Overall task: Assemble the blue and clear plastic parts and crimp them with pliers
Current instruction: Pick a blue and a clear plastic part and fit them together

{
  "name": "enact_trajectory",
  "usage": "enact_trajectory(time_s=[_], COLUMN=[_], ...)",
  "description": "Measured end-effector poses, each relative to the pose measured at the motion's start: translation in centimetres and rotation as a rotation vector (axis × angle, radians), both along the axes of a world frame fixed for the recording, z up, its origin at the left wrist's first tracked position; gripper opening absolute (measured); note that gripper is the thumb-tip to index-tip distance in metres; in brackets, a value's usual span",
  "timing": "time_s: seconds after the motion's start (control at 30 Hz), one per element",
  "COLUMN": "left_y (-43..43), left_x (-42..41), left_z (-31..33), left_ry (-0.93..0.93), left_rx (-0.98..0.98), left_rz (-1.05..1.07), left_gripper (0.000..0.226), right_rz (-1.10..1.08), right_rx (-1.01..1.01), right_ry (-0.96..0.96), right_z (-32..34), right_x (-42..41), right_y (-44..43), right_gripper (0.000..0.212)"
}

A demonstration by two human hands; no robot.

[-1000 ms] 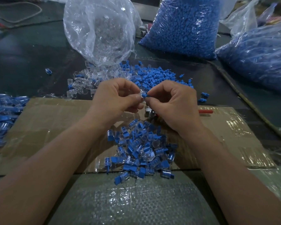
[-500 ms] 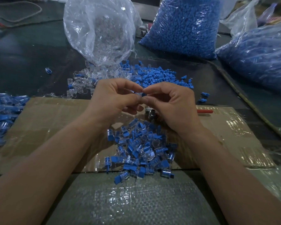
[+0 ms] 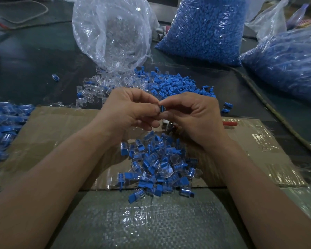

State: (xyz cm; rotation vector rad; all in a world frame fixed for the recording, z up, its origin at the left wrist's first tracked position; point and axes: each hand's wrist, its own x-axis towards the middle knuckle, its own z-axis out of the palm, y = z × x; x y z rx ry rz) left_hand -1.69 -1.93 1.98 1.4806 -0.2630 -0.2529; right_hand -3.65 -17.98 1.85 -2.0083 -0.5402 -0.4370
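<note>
My left hand (image 3: 131,109) and my right hand (image 3: 196,114) meet fingertip to fingertip above the cardboard, both pinching one small blue part (image 3: 162,109); any clear part between the fingers is hidden. Below them lies a heap of assembled blue-and-clear pieces (image 3: 158,164). Loose blue parts (image 3: 180,85) and loose clear parts (image 3: 97,87) are spread on the dark table behind the hands. The pliers (image 3: 229,123) lie behind my right hand, only a red handle and a bit of metal showing.
A cardboard sheet (image 3: 61,133) covers the work area. A clear bag of clear parts (image 3: 111,33) and two bags of blue parts (image 3: 205,29) (image 3: 285,65) stand at the back. More assembled pieces (image 3: 5,126) lie at the left edge. A cord (image 3: 269,105) runs along the right.
My two hands have drawn closer together, fingertips now pressed tight around the blue part, which shows less than before. The piles have not moved.
</note>
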Motion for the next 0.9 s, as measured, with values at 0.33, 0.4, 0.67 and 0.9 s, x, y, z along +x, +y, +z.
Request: enact_trajectory(time_s=[0.33,0.4,0.67,0.9], left_y=[0.09,0.05,-0.04,0.09], left_x=[-0.04,-0.08,-0.09,-0.03], left_z=[0.24,0.28,0.31,0.19], left_ry=[0.045,0.05,0.032,0.028], left_rx=[-0.034,-0.041,0.017,0.008], left_rz=[-0.033,-0.037,-0.023,-0.026], left_gripper=[0.018,0.018,0.008,0.005], right_rz=[0.004,0.005,-0.001,-0.006], right_rx=[0.003,-0.004,-0.049,-0.061], right_ry=[0.003,-0.003,-0.048,-0.03], right_z=[0.06,0.04,-0.07,0.08], right_x=[0.0,-0.02,-0.05,-0.16], right_y=[-0.08,-0.13,-0.12,0.0], right_gripper=[0.035,0.035,0.036,0.035])
